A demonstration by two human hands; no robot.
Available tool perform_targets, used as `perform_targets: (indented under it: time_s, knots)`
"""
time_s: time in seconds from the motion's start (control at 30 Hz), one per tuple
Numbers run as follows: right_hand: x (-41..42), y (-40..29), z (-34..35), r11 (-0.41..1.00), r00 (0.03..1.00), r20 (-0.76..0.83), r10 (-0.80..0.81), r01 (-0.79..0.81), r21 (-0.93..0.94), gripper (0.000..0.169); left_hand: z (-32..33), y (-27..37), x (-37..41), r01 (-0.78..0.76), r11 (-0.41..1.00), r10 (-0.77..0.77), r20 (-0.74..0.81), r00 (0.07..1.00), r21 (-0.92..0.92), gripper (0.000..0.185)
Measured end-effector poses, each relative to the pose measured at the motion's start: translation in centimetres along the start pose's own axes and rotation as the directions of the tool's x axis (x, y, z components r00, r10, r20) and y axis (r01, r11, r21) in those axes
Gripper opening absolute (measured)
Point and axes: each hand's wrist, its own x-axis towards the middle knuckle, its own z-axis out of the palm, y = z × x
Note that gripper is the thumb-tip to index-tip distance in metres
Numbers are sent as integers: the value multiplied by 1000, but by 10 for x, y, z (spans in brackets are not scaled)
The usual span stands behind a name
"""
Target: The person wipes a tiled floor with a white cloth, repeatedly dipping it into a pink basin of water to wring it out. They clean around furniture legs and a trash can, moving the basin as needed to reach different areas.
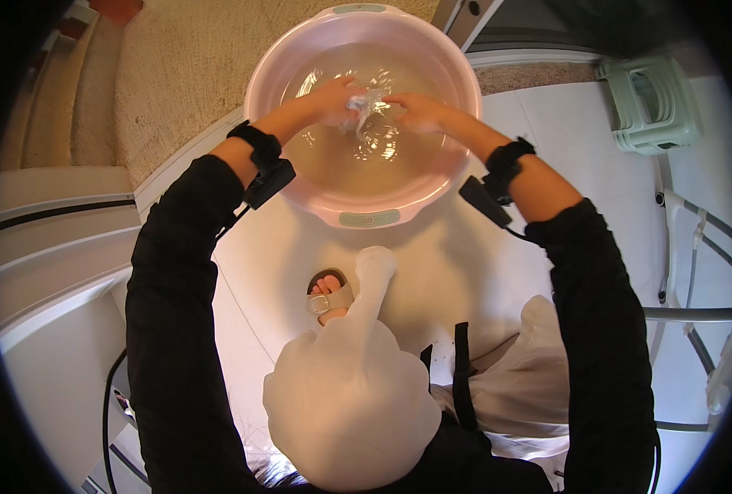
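A pink plastic basin [372, 207] with grey-green grips stands on the floor before me, holding cloudy water [341, 163]. Both my hands are over the water inside it. A crumpled, wet, whitish thing [360, 105], likely thin cloth, is between them, its outline blurred by glare and ripples. My left hand [336, 102] has its fingers around the left side of this thing. From the right, my right hand [420, 113] reaches in with a finger extended towards it; whether it grips an edge, I cannot tell. Each wrist wears a black strap with a small device.
Pale green stacked plastic stools [653, 105] stand at the right. A folding metal frame [693, 315] is below them. White cabinetry or drawers [63, 247] border the left side, near a textured tan surface [181, 80]. My sandalled foot [328, 293] is just below the basin.
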Motion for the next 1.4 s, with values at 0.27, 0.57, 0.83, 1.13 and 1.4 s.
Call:
perform_targets:
  time_s: [0.27, 0.57, 0.83, 1.13, 1.4]
  knots:
    - [38, -27, 67, 985, 985, 8, 170, -170, 9, 64, 10, -43, 14, 163, 971, -150, 88, 985, -173, 47]
    - [30, -29, 36, 807, 929, -131, 347, -225, 546, 38, -34, -36, -5, 105, 624, -121, 38, 992, -774, 14]
    - [-35, -77, -94, 970, 893, -391, -224, 166, -178, 24, -88, -33, -47, -139, 773, 46, -164, 985, -619, 19]
    - [-41, -79, -136, 932, 919, -343, -195, 283, 227, 25, -82, -18, -62, -100, 796, 59, -88, 994, -597, 18]
    - [-17, -70, -44, 987, 985, -140, -97, 113, 114, 25, -94, 23, -53, -134, 825, 71, -135, 988, -548, 17]
